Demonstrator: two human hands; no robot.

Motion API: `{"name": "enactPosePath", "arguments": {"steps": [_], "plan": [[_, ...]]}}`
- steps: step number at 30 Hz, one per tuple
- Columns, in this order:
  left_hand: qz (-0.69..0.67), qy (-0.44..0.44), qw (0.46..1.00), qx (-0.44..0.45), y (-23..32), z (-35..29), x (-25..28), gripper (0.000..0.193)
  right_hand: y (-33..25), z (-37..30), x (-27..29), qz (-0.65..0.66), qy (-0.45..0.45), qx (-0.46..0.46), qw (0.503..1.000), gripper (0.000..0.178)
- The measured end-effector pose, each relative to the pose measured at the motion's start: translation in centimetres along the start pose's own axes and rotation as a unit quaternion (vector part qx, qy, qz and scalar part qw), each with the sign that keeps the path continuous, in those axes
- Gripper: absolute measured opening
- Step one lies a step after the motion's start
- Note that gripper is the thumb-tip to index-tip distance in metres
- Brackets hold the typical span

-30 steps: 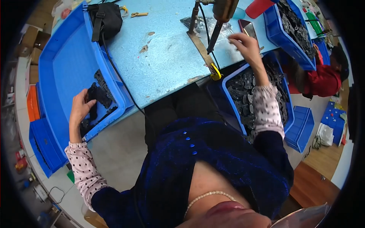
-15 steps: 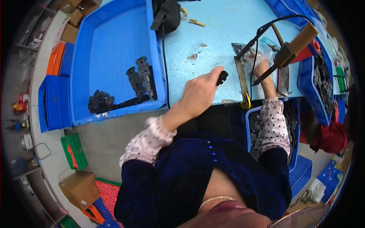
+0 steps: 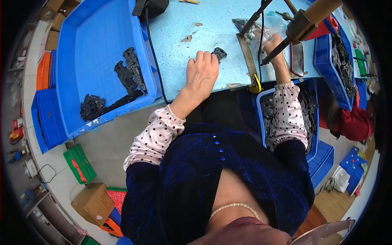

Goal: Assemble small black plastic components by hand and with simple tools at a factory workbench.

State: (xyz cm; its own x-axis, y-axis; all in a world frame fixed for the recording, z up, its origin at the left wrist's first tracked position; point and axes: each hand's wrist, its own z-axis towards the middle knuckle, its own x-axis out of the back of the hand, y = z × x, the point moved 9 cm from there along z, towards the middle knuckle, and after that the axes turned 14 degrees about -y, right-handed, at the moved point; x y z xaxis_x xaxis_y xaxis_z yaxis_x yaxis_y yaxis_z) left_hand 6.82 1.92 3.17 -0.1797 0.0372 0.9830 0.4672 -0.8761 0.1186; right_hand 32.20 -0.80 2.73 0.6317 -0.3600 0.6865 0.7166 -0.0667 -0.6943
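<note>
Closest to you: table's front edge (image 3: 233, 85), chipped, your left wrist just over it. Below that edge, right side, a blue bin (image 3: 261, 98) of black parts sits under your right sleeve. Your left hand (image 3: 202, 75) is palm-down on the table, fingers together, tips at a black part (image 3: 220, 53); can't tell if they clamp it. Part lies on the tabletop, jutting past your fingertips. Left of you, past a cable (image 3: 153, 53), rises the wall of a blue tray (image 3: 153, 83); open room between. Right of the part, a flat strip (image 3: 247, 57) bounds your space. Beyond it your right hand (image 3: 272, 43) is at a clear bag (image 3: 279, 26), fingers obscured, state can't tell; wooden-handled tool (image 3: 292, 34) crosses close, phone (image 3: 297, 59) just beside. Farther out, open tabletop runs up to a clothespin (image 3: 190, 1).
</note>
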Motion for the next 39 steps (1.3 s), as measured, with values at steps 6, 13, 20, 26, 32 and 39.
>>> {"name": "enactPosePath", "arguments": {"steps": [6,13,20,26,32,39], "plan": [[-0.211,0.017,0.977,0.004,-1.2,-0.2,0.8,0.015,2.9,-2.7,-1.0,0.340,-0.025,-0.098,0.935,0.011],[-0.834,-0.003,0.550,0.054,-1.7,-0.4,-3.6,0.017,0.3,-5.5,-0.8,0.538,0.006,-0.089,0.838,0.009],[-0.903,-0.034,0.422,0.069,-0.1,-0.5,-5.0,0.026,-1.8,-8.1,-1.0,0.605,0.000,-0.065,0.794,0.010],[-0.914,-0.019,0.398,0.072,0.8,-1.0,-4.7,0.024,-4.2,-9.9,-2.7,0.670,-0.025,-0.049,0.740,0.010],[-0.914,-0.017,0.399,0.072,1.0,-1.2,-4.4,0.021,-5.6,-10.9,-4.2,0.703,-0.015,-0.055,0.709,0.008],[-0.919,-0.012,0.386,0.078,0.6,-1.4,-4.4,0.018,-6.6,-11.1,-4.8,0.652,-0.031,-0.071,0.754,0.007]]}}
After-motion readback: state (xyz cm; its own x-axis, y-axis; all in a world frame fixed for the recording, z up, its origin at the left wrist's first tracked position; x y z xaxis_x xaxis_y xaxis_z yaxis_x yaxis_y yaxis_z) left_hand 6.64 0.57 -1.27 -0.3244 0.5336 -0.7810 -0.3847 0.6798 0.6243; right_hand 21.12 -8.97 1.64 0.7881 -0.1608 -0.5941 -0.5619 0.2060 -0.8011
